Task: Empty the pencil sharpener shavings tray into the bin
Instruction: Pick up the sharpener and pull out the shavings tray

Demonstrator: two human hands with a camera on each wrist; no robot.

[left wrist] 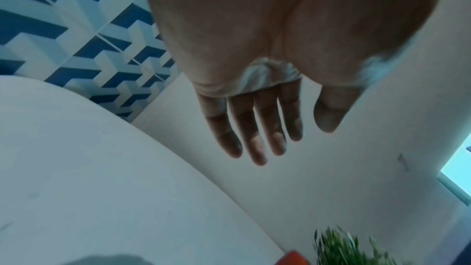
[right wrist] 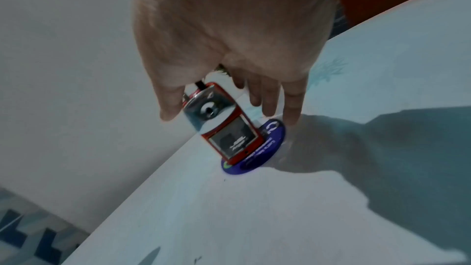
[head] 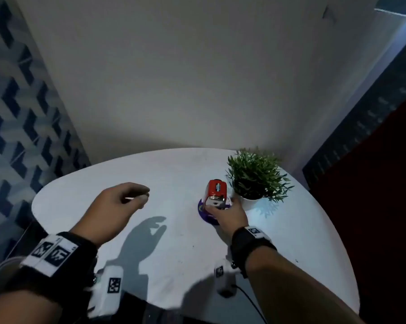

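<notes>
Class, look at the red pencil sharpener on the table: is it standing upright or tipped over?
Upright. The pencil sharpener stands on a blue disc on the table, with its shavings tray seated at its base.

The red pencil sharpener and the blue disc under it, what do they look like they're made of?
The pencil sharpener looks like glossy red plastic with a shiny chrome-like front plate, probably metal, and a clear window low on its front. The blue disc seems thin printed plastic or card; the blur leaves that open.
</notes>
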